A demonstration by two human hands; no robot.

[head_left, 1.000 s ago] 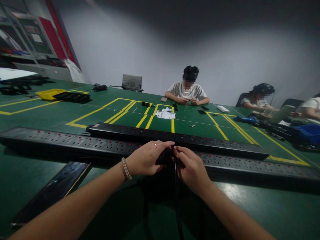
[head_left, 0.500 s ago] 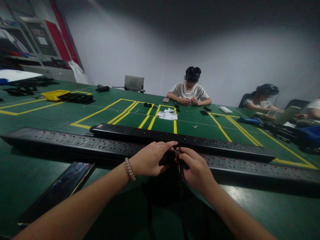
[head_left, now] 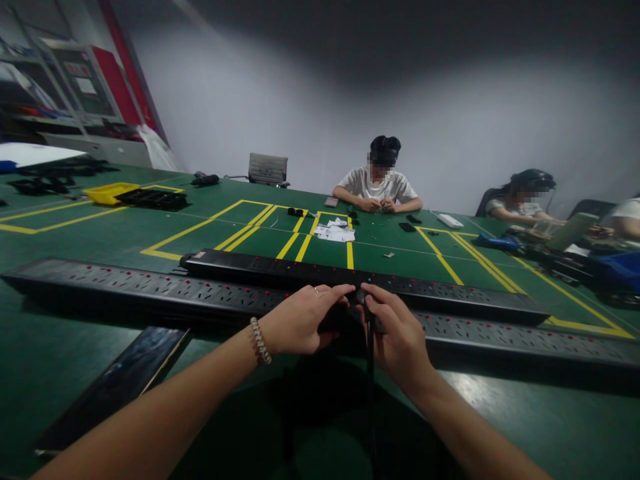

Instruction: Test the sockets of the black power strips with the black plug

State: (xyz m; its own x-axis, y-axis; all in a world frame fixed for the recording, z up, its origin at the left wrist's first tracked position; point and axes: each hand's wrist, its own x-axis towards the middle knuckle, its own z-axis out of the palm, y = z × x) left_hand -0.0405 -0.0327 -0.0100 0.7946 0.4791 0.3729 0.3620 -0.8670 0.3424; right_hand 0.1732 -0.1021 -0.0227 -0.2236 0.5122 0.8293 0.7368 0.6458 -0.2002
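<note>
My right hand [head_left: 403, 333] is closed on a black cable [head_left: 371, 393] just below its small dark round end [head_left: 361, 295]; the cable hangs down toward me. My left hand [head_left: 303, 320], with a beaded bracelet and a ring, is curled beside it, index finger reaching to the cable's end. Something dark lies within the left fingers, too shadowed to make out. Both hands are over the near long black power strip [head_left: 165, 288], which has slots and red dots. A shorter black power strip [head_left: 240, 261] lies right behind it.
A dark flat panel [head_left: 115, 387] lies at the near left of the green table. Farther back are a yellow tray [head_left: 111, 194], a black tray [head_left: 153, 198] and white papers [head_left: 335, 231]. A co-worker [head_left: 379, 180] sits opposite; others sit at the right by a blue bin [head_left: 623, 267].
My right hand has shifted slightly right and turned, so the cable's round end now shows between the hands. My left hand has stayed nearly in place over the strip.
</note>
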